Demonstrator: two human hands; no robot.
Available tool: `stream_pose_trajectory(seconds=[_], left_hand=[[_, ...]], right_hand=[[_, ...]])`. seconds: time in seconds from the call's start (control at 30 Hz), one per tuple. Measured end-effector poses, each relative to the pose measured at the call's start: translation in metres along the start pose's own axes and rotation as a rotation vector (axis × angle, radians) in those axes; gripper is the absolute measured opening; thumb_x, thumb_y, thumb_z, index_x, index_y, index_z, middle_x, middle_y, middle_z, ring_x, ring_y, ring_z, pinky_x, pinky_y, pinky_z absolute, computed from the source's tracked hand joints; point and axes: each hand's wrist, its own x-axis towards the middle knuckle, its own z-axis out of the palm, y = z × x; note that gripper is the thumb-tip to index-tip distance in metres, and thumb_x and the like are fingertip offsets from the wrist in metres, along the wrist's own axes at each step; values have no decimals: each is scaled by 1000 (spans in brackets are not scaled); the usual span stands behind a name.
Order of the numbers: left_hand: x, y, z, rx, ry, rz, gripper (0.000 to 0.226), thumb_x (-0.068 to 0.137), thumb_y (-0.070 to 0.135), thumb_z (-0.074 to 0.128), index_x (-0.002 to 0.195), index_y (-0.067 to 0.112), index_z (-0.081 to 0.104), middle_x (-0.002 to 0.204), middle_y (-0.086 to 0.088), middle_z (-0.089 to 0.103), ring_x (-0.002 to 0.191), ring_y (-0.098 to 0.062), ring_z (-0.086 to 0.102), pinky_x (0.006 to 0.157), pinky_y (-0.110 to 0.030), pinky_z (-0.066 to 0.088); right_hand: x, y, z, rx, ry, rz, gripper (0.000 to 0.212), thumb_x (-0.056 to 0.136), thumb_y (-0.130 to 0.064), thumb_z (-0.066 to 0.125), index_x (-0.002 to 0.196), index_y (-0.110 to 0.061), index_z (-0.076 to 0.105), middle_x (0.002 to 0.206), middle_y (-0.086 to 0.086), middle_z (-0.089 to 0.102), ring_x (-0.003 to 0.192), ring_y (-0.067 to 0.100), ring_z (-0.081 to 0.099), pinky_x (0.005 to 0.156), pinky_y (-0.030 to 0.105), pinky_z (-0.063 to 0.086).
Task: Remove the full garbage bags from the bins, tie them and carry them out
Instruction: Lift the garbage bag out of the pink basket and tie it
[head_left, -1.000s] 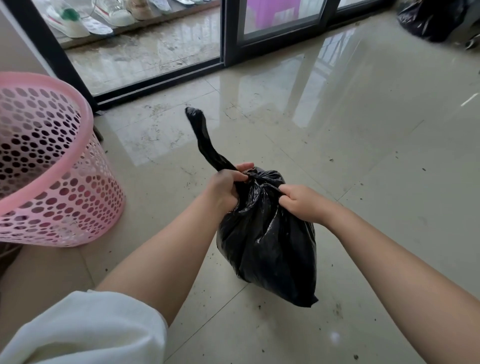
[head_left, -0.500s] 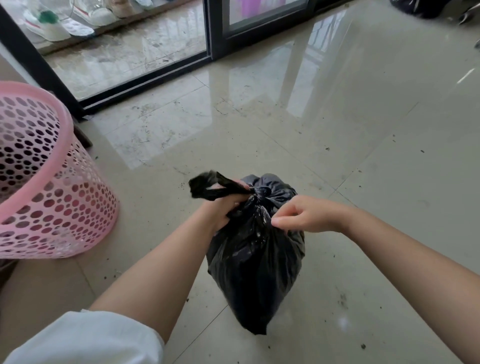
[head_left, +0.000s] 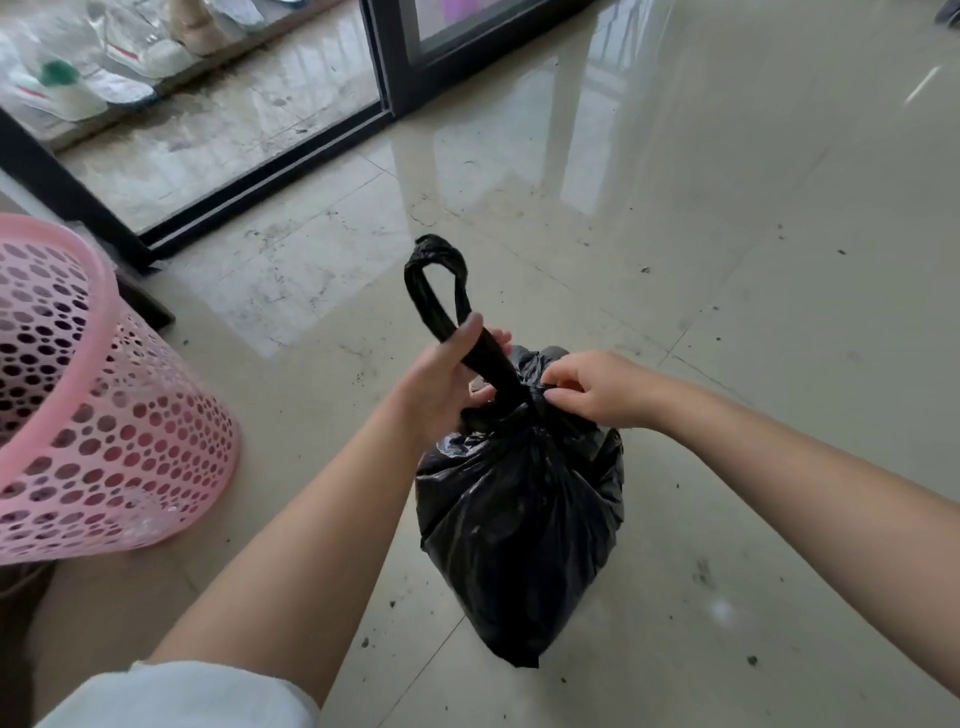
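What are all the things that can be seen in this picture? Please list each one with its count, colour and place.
garbage bag: 1, black, centre, bottom on the floor, twisted top folded into a loop
laundry-style basket: 1, pink with round holes, left, on the floor
sliding door frame: 1, black, top, with glass panels
shoes: several, mostly white, top left behind the glass; exact number unclear
floor: 1, glossy beige tiles with dark specks, everywhere below
sleeve: 1, white, bottom left
left hand: 1, closed on the twisted neck of the bag below the loop
right hand: 1, pinching the gathered bag top from the right
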Motion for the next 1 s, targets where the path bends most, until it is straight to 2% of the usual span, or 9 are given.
stream_pose_trajectory(seconds=[0.03, 0.1, 0.2, 0.3, 0.5, 0.63, 0.73, 0.87, 1.0], left_hand=[[0, 10, 3, -31, -18, 37, 49, 98, 36, 29, 60, 18, 54, 65, 6, 66, 79, -8, 60, 76, -31, 42], [1, 26, 8, -116, 8, 82, 61, 99, 42, 23, 47, 18, 45, 43, 6, 53, 51, -8, 59, 68, -29, 45], [7, 32, 5, -220, 126, 69, 64, 99, 38, 25, 39, 18, 33, 30, 7, 26, 24, -7, 27, 36, -12, 30], [9, 16, -8, -192, 293, -22, 64, 99, 29, 23, 36, 18, 29, 26, 7, 19, 20, -6, 16, 31, -7, 11], [7, -13, -35, 15, 580, -129, 48, 100, 34, 23, 55, 18, 22, 21, 9, 16, 16, -6, 12, 32, -2, 9], [4, -17, -39, 95, 602, -154, 50, 97, 48, 27, 58, 17, 22, 24, 7, 18, 16, -7, 12, 34, 0, 13], [2, -10, -34, 266, 539, -199, 46, 99, 40, 30, 60, 15, 26, 48, -1, 22, 27, -10, 22, 31, -8, 19], [-9, 20, -20, 435, 432, -182, 31, 96, 14, 34, 65, 12, 41, 62, -4, 41, 55, -15, 41, 57, -27, 42], [-27, 56, 0, 804, 292, -181, 25, 91, 6, 43, 67, 13, 48, 71, -2, 55, 65, -13, 54, 64, -27, 48]], right_hand=[[0, -2, 0, -156, 17, -47, 25, 94, -20, 43, 102, -6, 61, 85, 0, 55, 95, 25, 53, 75, 27, 40], [0, -6, 0, -353, 58, -121, 30, 96, -23, 38, 108, -6, 59, 109, 9, 57, 112, 25, 48, 92, 33, 38], [-4, -4, -2, -422, 100, -163, 33, 98, -26, 33, 113, -9, 57, 118, 6, 54, 122, 20, 39, 102, 32, 30], [-6, 6, 5, -416, 89, -178, 32, 97, -25, 35, 108, -8, 59, 113, 5, 55, 124, 20, 35, 103, 31, 27], [-14, 28, 43, -425, -45, -137, 20, 97, -27, 36, 86, -21, 51, 92, -12, 37, 121, 18, 33, 85, 28, 8], [-14, 33, 49, -470, -68, -106, 27, 97, -29, 34, 98, -16, 58, 94, -11, 40, 123, 18, 31, 98, 31, 5], [-12, 34, 50, -502, -86, -94, 31, 98, -29, 32, 107, -13, 57, 111, -1, 55, 122, 20, 34, 107, 37, 16], [-18, 42, 47, -541, -122, -26, 31, 98, -25, 31, 112, -9, 53, 121, 7, 56, 120, 25, 44, 101, 36, 34], [-17, 42, 38, -413, -201, 45, 28, 93, -15, 36, 114, -6, 53, 122, 14, 57, 115, 28, 51, 96, 36, 38]])
